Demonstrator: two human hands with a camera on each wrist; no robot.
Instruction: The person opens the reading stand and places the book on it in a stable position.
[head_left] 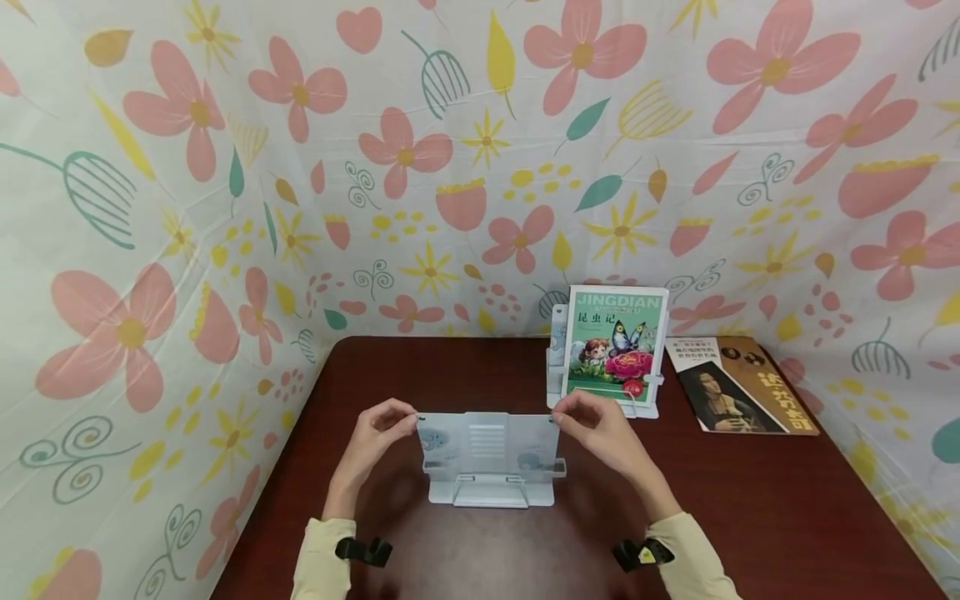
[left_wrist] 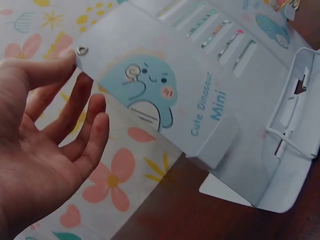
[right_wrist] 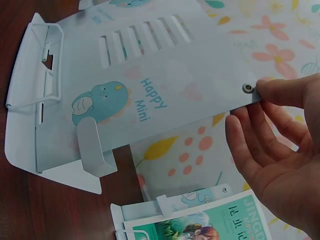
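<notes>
A pale blue book stand (head_left: 487,450) with dinosaur prints, slots and a wire page holder stands upright on the table in front of me. My left hand (head_left: 382,437) pinches its upper left corner between thumb and fingers, beside a small rivet (left_wrist: 82,50). At the upper right corner my right hand (head_left: 600,429) pinches the panel in the same way, near another rivet (right_wrist: 248,88). In both wrist views the other fingers are bent loosely behind or below the panel. The stand's base plate (right_wrist: 22,110) and wire holder (left_wrist: 295,105) show at the bottom.
Behind to the right, a second stand (head_left: 557,358) holds a green book (head_left: 617,346) with a butterfly cover. A brown book (head_left: 750,387) lies flat at its right. The dark wooden table (head_left: 750,508) meets a flower-patterned cloth (head_left: 480,208) at the back and sides.
</notes>
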